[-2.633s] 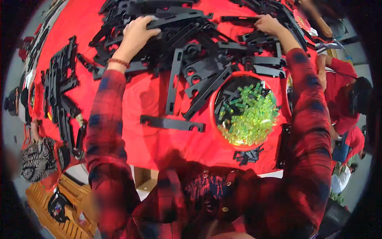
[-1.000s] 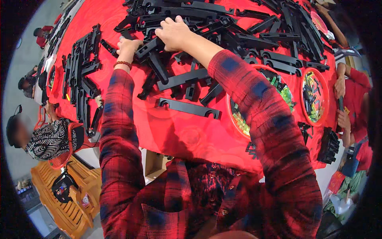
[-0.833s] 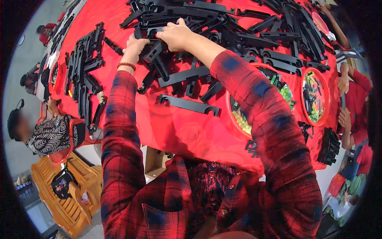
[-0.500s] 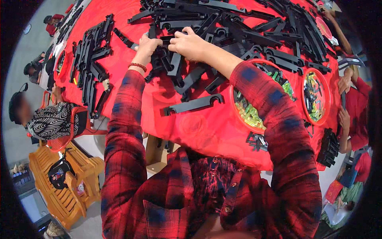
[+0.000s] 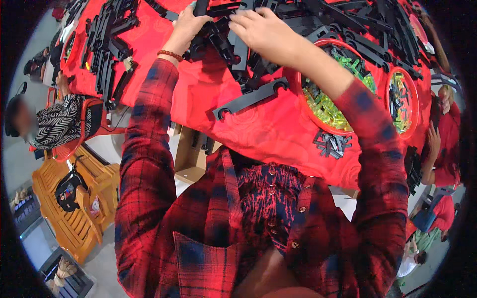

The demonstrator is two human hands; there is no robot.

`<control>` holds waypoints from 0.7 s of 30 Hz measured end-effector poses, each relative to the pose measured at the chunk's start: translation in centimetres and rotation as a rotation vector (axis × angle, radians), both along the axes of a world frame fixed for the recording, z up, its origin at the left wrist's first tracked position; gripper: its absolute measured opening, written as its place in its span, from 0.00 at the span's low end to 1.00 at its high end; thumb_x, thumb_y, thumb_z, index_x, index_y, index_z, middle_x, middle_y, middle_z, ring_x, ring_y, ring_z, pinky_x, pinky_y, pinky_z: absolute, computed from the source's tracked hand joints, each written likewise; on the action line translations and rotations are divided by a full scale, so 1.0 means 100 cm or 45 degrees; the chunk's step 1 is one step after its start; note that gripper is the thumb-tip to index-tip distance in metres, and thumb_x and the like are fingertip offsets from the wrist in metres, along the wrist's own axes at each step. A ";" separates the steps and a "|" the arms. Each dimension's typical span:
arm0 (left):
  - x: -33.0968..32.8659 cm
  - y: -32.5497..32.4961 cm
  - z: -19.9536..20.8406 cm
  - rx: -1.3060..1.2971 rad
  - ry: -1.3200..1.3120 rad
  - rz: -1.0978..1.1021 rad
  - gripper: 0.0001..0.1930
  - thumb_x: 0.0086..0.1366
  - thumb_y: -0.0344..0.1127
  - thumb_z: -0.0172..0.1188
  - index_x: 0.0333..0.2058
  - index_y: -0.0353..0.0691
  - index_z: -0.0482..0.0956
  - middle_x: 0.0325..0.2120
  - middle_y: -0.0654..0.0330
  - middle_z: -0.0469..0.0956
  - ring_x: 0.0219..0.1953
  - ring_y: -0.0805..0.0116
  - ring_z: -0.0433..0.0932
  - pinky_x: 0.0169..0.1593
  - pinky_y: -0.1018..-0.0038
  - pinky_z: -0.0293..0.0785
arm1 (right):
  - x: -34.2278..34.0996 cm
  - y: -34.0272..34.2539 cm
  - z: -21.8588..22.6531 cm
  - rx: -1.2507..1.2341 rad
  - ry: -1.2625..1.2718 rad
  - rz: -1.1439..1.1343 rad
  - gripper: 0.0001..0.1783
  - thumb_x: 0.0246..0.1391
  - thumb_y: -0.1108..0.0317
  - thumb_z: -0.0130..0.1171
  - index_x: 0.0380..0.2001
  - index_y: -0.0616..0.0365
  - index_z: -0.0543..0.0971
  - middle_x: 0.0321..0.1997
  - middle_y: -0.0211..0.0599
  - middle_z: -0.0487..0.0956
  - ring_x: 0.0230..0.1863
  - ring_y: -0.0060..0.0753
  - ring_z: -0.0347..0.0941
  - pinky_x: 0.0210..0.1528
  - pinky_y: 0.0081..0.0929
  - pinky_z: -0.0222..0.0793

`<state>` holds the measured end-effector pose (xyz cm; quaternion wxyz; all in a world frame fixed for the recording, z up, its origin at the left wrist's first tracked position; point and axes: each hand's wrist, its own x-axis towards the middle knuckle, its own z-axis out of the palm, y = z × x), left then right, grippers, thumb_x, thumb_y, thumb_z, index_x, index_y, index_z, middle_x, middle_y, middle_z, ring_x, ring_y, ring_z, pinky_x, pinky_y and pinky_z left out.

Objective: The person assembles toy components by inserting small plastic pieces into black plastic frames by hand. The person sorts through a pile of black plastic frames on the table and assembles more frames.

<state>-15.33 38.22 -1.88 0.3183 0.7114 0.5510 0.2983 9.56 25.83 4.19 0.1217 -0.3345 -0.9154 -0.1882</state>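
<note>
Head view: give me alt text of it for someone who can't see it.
The person's left hand and right hand are at a heap of long black parts on a red tablecloth. One black bar lies nearer the body; to its right are two red-rimmed bowls of small green, yellow and black pieces.

Looks like an informal assembly workshop, hand work at a shared table. Evidence: red-covered table point(image 5: 283, 146) under both hands; loose black plastic parts point(image 5: 315, 22) piled around the left hand point(image 5: 188, 26) and right hand point(image 5: 263, 34), more laid out left of the left hand. Red-rimmed basket point(image 5: 301, 92) of small yellow-green and black pieces just right of the right hand, second one farther right. People at table level well out on both sides. Slatted wooden bench point(image 5: 69, 223) left and nearer the body than the left hand, more household than factory.
</note>
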 end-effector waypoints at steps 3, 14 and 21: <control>-0.016 0.002 -0.016 0.080 0.139 0.054 0.29 0.56 0.30 0.64 0.58 0.35 0.72 0.42 0.58 0.80 0.43 0.68 0.78 0.46 0.71 0.74 | -0.004 -0.064 0.018 -0.311 0.042 0.023 0.09 0.47 0.71 0.57 0.34 0.58 0.73 0.36 0.38 0.75 0.41 0.39 0.75 0.41 0.35 0.70; 0.003 -0.048 0.004 -0.336 -0.494 0.007 0.33 0.54 0.28 0.61 0.61 0.35 0.70 0.45 0.54 0.71 0.41 0.66 0.74 0.43 0.71 0.74 | -0.024 -0.169 -0.033 -0.542 0.379 -0.330 0.30 0.52 0.64 0.63 0.57 0.62 0.70 0.46 0.41 0.72 0.46 0.40 0.71 0.46 0.34 0.69; 0.007 -0.081 0.004 -0.323 -0.515 -0.096 0.34 0.54 0.33 0.64 0.62 0.36 0.69 0.51 0.53 0.68 0.48 0.63 0.72 0.50 0.70 0.71 | -0.011 -0.199 -0.038 -0.571 0.873 -0.393 0.24 0.53 0.75 0.58 0.56 0.63 0.71 0.46 0.48 0.72 0.48 0.51 0.72 0.52 0.41 0.70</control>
